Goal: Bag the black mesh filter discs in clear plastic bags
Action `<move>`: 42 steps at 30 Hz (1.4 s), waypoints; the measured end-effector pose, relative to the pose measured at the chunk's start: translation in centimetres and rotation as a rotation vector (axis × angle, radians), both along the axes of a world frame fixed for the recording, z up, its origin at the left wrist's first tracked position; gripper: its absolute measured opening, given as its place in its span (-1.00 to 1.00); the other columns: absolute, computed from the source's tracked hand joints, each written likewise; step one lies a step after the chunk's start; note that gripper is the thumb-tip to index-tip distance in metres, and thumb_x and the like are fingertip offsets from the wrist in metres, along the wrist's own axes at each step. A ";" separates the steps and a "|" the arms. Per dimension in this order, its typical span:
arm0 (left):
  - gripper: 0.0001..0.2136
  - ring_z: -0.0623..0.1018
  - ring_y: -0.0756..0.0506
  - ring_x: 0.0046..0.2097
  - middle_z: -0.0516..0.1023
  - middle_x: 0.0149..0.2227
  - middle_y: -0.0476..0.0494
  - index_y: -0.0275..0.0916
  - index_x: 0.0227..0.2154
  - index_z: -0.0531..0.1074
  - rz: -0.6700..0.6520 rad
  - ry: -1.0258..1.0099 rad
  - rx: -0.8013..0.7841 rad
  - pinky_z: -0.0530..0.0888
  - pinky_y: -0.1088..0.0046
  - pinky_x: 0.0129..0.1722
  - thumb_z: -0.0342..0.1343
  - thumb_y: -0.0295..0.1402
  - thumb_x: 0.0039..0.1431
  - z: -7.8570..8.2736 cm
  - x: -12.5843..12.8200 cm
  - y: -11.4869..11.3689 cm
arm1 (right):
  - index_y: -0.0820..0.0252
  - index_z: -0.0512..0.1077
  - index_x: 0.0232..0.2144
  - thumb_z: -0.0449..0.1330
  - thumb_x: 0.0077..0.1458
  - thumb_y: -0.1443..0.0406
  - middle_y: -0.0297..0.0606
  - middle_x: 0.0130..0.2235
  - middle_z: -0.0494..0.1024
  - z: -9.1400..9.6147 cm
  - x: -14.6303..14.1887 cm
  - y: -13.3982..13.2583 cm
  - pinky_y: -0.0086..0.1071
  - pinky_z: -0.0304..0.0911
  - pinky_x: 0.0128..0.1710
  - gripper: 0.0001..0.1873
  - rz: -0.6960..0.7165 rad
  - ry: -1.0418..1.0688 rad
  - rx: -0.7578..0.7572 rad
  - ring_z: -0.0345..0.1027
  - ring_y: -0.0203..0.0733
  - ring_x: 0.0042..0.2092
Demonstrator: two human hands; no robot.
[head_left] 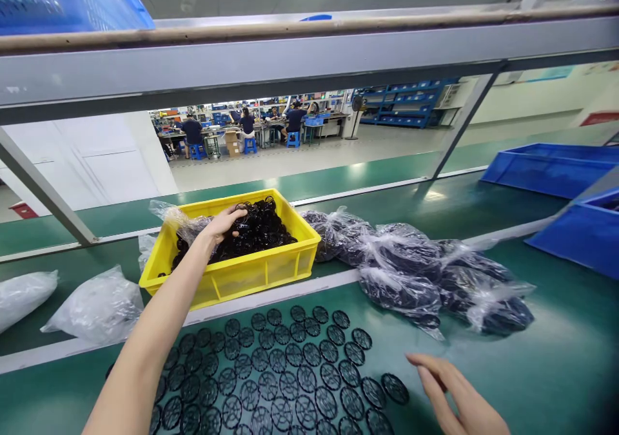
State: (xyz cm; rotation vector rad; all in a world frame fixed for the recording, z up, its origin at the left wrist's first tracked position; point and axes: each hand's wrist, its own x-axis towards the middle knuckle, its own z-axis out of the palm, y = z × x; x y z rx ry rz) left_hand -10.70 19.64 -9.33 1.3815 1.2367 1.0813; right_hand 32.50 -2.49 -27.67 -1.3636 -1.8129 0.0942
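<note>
My left hand (223,225) reaches into a yellow bin (261,275), its fingers curled against the heap of black plastic parts (264,229). A thin black spoked ring shows at its fingertips; the grip is partly hidden. Many black spoked rings (289,383) lie flat in loose rows on the green tabletop (546,370) in front of me. My right hand (457,393) hovers low at the right, thumb and fingers apart, holding nothing. Nearest to it is the ring (395,388) at the right end of the rows.
Clear bags of black parts (406,261) lie right of the bin. White-filled bags (99,303) sit at the left. Blue crates (551,167) stand at the right. A shelf beam (309,51) crosses overhead, with slanted posts. People sit at benches in the background.
</note>
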 end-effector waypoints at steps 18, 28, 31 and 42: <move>-0.55 0.40 0.07 -0.51 0.46 -0.31 -0.11 -0.28 -0.20 0.44 -0.466 -0.708 -0.600 0.14 0.72 -0.79 0.42 -0.21 -0.15 -7.6 14.0 -16.6 | 0.14 0.44 -0.10 0.09 0.27 -0.01 -0.21 -0.23 0.54 11.7 -9.1 2.8 -0.31 0.42 -0.24 -0.61 0.458 0.420 -0.372 0.43 -0.17 -0.24; -0.66 0.37 0.10 -0.53 0.46 -0.34 -0.07 -0.30 -0.26 0.47 -0.338 -0.820 -0.659 0.14 0.72 -0.78 0.40 -0.30 -0.08 -9.2 15.0 -16.8 | 0.18 0.40 -0.26 0.15 0.17 -0.15 -0.48 -0.57 0.28 10.9 -8.6 2.7 -0.41 0.13 -0.49 -0.49 0.340 0.646 -0.597 0.14 -0.34 -0.52; -0.67 0.37 0.09 -0.53 0.47 -0.36 -0.08 -0.33 -0.27 0.49 -0.333 -0.825 -0.652 0.13 0.72 -0.79 0.40 -0.32 -0.10 -9.0 15.1 -16.6 | 0.19 0.39 -0.26 0.16 0.17 -0.15 -0.49 -0.58 0.28 10.8 -8.3 2.4 -0.42 0.09 -0.49 -0.49 0.357 0.701 -0.655 0.11 -0.36 -0.54; -0.58 0.32 0.12 -0.56 0.46 -0.44 -0.07 -0.37 -0.29 0.52 -0.252 -0.760 -0.662 0.12 0.73 -0.78 0.48 -0.24 -0.20 -10.2 12.9 -17.5 | 0.21 0.42 -0.19 0.12 0.12 -0.10 -0.29 -0.37 0.45 3.1 -1.2 4.1 -0.31 0.28 -0.39 -0.50 0.131 0.364 -0.676 0.30 -0.23 -0.42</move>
